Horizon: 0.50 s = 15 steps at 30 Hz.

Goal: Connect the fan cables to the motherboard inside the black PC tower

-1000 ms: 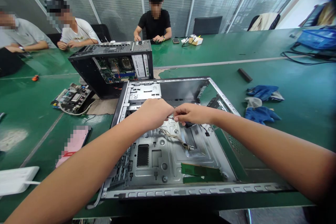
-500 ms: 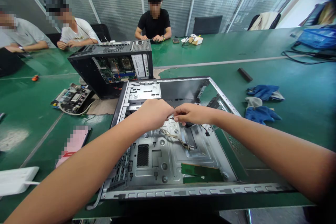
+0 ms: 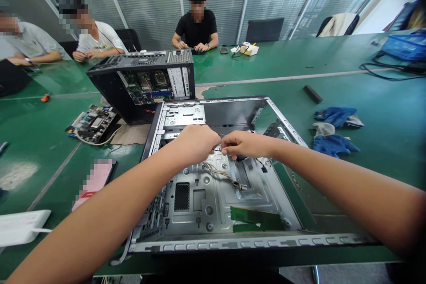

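An open computer case (image 3: 189, 244) lies on its side in front of me. Over its middle, my left hand (image 3: 199, 144) is closed, with its fingertips pinched on a thin dark cable (image 3: 217, 150). Close beside it, my right hand (image 3: 244, 144) pinches the same cable, thumb and fingers together. Below the hands, a twisted bundle of pale wires (image 3: 222, 174) rests on the metal floor of the case. A small black connector (image 3: 264, 169) lies to the right of the bundle. Part of the cable is hidden behind my fingers.
Behind stands a second computer case (image 3: 140, 60) with its motherboard showing. A loose circuit board (image 3: 95, 122) and a pink phone-like item (image 3: 96, 182) lie left; blue gloves (image 3: 334, 144) and a dark bar (image 3: 313, 94) lie right. Several people sit across the green table (image 3: 333, 62).
Both hands stay almost in place, still pinching the cable. The whole view has shifted very slightly.
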{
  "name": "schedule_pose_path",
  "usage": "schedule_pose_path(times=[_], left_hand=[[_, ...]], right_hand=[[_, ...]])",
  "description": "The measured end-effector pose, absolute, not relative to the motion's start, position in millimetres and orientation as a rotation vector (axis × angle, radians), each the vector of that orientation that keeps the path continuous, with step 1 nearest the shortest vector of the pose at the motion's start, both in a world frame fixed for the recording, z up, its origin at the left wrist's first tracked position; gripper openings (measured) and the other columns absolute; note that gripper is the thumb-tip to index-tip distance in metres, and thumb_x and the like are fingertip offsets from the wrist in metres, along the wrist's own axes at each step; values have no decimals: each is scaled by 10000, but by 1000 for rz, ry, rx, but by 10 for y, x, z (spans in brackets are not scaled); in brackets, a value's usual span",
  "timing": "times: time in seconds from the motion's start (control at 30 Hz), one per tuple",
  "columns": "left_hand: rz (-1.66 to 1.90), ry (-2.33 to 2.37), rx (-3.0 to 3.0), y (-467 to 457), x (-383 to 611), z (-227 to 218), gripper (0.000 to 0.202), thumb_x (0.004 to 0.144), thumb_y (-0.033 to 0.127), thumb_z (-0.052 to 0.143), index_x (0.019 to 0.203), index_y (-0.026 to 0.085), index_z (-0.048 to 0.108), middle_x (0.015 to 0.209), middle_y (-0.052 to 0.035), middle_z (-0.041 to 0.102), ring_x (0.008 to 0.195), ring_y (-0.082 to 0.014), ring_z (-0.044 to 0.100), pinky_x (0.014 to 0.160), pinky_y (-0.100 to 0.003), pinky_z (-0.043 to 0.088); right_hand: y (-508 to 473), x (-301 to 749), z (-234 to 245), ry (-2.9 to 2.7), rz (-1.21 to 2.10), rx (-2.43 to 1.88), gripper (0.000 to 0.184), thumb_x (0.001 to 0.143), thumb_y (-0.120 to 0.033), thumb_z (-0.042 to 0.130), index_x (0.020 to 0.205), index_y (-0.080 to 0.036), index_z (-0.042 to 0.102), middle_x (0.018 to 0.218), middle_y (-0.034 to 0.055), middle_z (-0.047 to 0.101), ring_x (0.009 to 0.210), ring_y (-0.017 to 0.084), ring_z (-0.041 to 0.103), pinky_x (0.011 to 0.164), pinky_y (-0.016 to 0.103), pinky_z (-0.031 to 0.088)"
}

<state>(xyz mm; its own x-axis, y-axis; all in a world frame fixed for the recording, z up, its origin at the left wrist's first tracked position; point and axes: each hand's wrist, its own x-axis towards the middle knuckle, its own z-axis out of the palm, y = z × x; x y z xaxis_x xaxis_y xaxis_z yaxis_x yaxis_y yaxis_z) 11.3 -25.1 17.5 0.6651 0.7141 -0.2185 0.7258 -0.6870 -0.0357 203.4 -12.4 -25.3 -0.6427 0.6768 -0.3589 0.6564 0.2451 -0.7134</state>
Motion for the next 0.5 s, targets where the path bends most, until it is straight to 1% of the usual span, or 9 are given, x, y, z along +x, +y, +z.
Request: schedule_pose_path(times=[0.33,0.5], left_hand=[[-361,1222,2825,-253,116,160,205,817,178,547,906,225,726,821,-84,676,731,-197,588,676,-330,389],[-376,1214,2834,-263,122,177,184,802,158,548,861,215,713,772,-71,664,682,-178,566,631,-312,368]], right_hand=[[-126,2036,-245,-2482,1384,-1325,169,853,-314,535,756,-180,574,667,9,622,561,112,453,547,275,311],[-125,2040,-247,-2499,1382,-1322,174,860,-315,524,773,-178,585,671,6,623,564,111,458,553,271,318]])
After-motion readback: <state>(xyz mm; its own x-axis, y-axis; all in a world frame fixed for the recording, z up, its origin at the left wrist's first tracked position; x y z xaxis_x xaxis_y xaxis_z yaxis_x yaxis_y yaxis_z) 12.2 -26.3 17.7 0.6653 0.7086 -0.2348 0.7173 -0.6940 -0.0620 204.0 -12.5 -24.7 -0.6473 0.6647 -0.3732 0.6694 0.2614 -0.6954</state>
